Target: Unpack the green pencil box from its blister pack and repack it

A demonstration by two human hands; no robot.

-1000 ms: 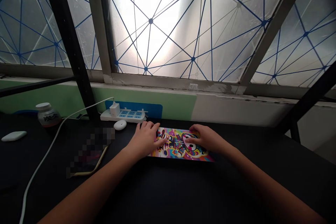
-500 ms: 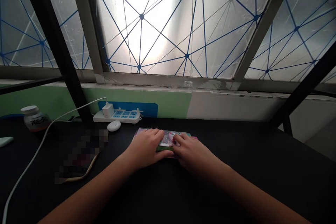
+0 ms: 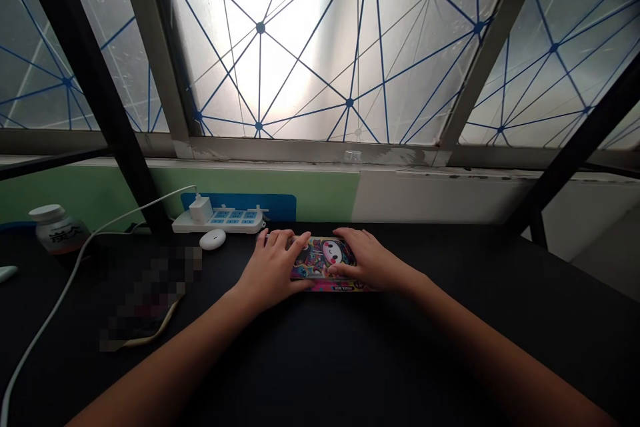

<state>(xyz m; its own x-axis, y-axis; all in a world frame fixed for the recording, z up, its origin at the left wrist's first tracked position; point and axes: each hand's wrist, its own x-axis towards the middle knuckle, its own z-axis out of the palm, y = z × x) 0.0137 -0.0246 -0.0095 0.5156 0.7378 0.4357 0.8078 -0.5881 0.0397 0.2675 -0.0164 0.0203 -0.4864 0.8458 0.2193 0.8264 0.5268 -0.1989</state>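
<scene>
A colourful pencil box (image 3: 320, 257) with a white cartoon face on its lid lies on the black table (image 3: 320, 360). Its near side is pink and carries upside-down lettering. My left hand (image 3: 273, 267) grips the left end, fingers over the far edge and thumb along the near side. On the right end is my right hand (image 3: 375, 260), its fingers at the far edge and its thumb lying across the lid. The lid looks closed. Both hands cover the box's ends.
Behind the box, left of centre, are a white power strip (image 3: 227, 219) with a plugged-in charger (image 3: 201, 209) and a white rounded case (image 3: 213, 239). A white cable (image 3: 60, 300) runs down the left side. Farther left stands a white-capped jar (image 3: 57, 230). Dark slanted posts (image 3: 95, 93) frame the window.
My right hand has moved from the middle to the box's right end, and the hands are farther apart. The cartoon lid now shows; the green strip by my thumbs is gone from sight.
</scene>
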